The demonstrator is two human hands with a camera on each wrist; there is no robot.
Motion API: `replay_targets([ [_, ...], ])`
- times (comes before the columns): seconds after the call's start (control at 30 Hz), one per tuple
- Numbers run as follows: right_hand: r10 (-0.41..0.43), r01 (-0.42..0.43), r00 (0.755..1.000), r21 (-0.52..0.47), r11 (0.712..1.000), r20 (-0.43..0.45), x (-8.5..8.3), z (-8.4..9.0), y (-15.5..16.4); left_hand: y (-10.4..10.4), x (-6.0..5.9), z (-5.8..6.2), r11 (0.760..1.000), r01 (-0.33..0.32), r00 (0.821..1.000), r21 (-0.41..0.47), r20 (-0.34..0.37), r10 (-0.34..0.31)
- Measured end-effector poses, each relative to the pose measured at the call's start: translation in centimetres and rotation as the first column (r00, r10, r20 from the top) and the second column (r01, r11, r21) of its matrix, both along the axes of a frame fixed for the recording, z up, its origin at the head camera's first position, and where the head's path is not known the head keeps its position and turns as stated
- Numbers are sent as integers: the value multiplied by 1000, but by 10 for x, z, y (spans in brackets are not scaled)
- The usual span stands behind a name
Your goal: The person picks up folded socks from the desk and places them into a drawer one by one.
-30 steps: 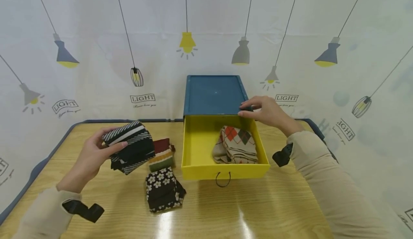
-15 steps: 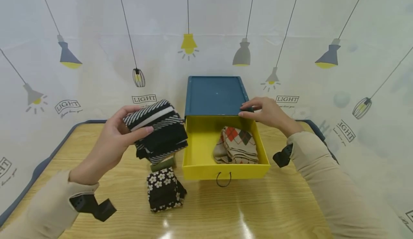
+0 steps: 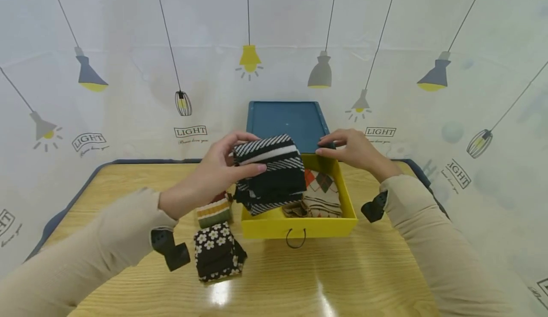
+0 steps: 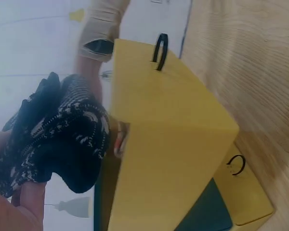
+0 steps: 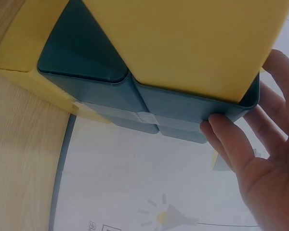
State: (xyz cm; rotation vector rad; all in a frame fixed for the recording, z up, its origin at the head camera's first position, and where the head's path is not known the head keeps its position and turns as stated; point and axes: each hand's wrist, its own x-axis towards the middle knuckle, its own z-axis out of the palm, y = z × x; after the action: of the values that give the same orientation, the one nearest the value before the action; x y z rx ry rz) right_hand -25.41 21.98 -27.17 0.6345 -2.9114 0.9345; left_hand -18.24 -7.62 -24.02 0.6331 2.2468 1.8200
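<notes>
My left hand point(image 3: 210, 176) pinches a folded pair of black socks point(image 3: 274, 179) with white stripes, thumb in front, above the left part of the pulled-out yellow drawer point(image 3: 265, 229). In the left wrist view the socks point(image 4: 77, 130) hang apart from the drawer wall. My right hand point(image 3: 357, 150) holds the front right corner of the blue cabinet point(image 3: 287, 124); its thumb lies against the side wall in the right wrist view. Inside the drawer, on the right, lie folded beige argyle socks point(image 3: 323, 195), partly hidden by the striped pair.
On the wooden table point(image 3: 299, 279), left of the drawer, lie folded socks with maroon, orange and green bands point(image 3: 214, 213). Nearer are black socks with white flowers point(image 3: 216, 255). A lower drawer point(image 4: 245, 192) shows beneath the upper one. A lamp-printed curtain point(image 3: 141, 69) hangs behind.
My left hand has carried the striped socks rightward, from above the table at the left to over the drawer. The right hand stays at the cabinet corner.
</notes>
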Motion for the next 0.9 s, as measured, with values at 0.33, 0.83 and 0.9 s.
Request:
replay_targets([
  [0.33,3,-3,1000,-4,1000,-1,0,0,1,12,-23,-9,983,7,999,-182,-38,-14],
  [0.83,3,-3,1000,-7,1000,16,0,1,2,28,-32,-22,905,183,978,-384,-22,-207],
  [0.9,9,-9,1000,-6,1000,11,0,1,2,27,-33,-22,889,195,967,-415,-69,-245],
])
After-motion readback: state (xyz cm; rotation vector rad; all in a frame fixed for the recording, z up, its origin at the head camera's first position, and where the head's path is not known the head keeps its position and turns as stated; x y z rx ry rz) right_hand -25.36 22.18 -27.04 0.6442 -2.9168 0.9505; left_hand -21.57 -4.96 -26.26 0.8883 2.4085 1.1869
